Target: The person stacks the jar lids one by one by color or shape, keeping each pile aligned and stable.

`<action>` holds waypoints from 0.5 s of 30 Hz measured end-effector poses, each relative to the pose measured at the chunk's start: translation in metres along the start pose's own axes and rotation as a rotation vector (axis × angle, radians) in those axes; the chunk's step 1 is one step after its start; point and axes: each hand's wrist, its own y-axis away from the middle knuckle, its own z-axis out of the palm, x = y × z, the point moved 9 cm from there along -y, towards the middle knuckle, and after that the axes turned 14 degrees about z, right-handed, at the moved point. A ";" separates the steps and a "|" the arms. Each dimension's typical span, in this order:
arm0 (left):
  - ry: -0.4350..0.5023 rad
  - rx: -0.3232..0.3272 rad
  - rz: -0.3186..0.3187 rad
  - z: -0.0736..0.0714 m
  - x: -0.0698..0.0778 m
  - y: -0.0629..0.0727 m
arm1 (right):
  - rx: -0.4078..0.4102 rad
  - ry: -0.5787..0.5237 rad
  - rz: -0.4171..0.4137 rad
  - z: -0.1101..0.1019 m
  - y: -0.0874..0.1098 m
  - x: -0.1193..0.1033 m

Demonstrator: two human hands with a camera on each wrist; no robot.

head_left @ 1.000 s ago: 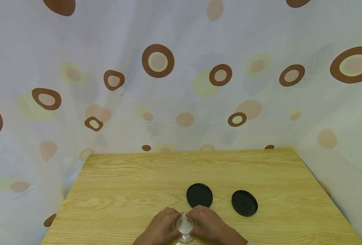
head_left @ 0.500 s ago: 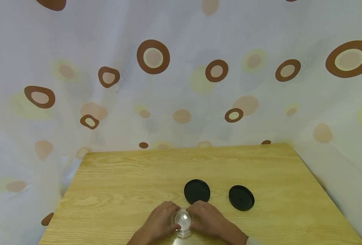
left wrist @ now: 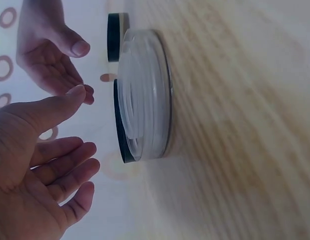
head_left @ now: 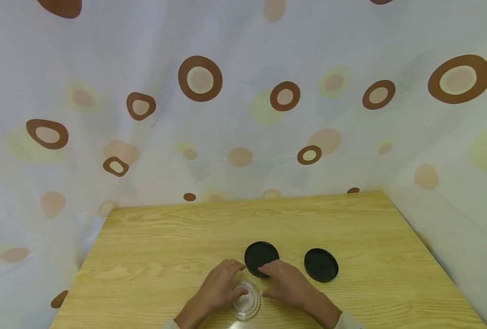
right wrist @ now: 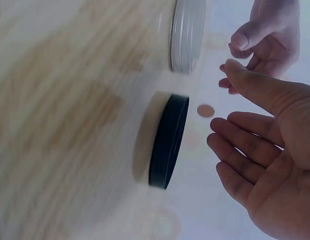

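A low, round, clear plastic dish with ringed walls rests on the wooden table, near its front. My left hand hovers over its left side, fingers loosely bent and holding nothing. On the other side my right hand hangs in the air, thumb and fingers apart, also holding nothing. Both wrist views show a gap between the hands and the dish. Just behind the dish lies a shallow black round lid, partly covered by my right fingers. A second black lid lies further right.
The wood-grain table runs back to a pale curtain printed with brown and yellow spots. More of this curtain hangs along the left and right sides.
Both hands have let go of the clear dish and lifted off it, spreading apart. The dish stays on the table, and the black lids lie where they were. The head view has shifted slightly.
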 end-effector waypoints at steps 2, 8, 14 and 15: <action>0.005 0.008 -0.010 -0.001 -0.003 -0.003 | -0.007 -0.011 0.025 -0.002 -0.002 0.006; 0.007 0.023 -0.022 -0.003 -0.012 -0.010 | -0.006 -0.037 0.073 -0.009 -0.004 0.018; -0.013 0.055 -0.011 -0.002 -0.019 -0.022 | -0.009 -0.104 0.134 -0.015 -0.009 0.034; -0.012 0.062 -0.007 -0.002 -0.020 -0.025 | -0.009 -0.109 0.145 -0.016 -0.010 0.037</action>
